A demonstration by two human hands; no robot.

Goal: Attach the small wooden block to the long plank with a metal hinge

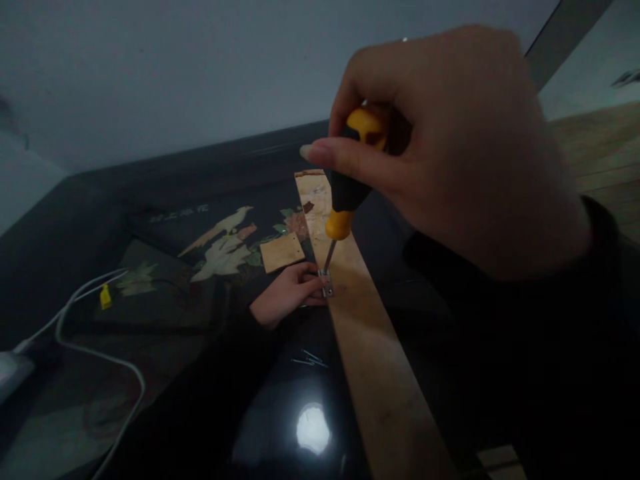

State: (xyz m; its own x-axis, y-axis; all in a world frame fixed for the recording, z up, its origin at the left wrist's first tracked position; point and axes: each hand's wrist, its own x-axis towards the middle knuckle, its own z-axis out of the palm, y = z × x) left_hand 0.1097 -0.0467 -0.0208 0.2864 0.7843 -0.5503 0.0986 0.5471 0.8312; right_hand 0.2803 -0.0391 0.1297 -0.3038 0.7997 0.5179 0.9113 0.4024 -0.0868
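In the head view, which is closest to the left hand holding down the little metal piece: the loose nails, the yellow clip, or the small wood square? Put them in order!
From the left hand:
1. Small wood square, just above the hand.
2. Loose nails, below it on the glossy black table.
3. Yellow clip, far off to the left by the white cable.

I note a glossy black table [280, 427], bird inlay at ten o'clock. Lying on it: long wooden strip [380, 360] centre; loose screws [310, 360]; white cable [100, 353] at eight o'clock.
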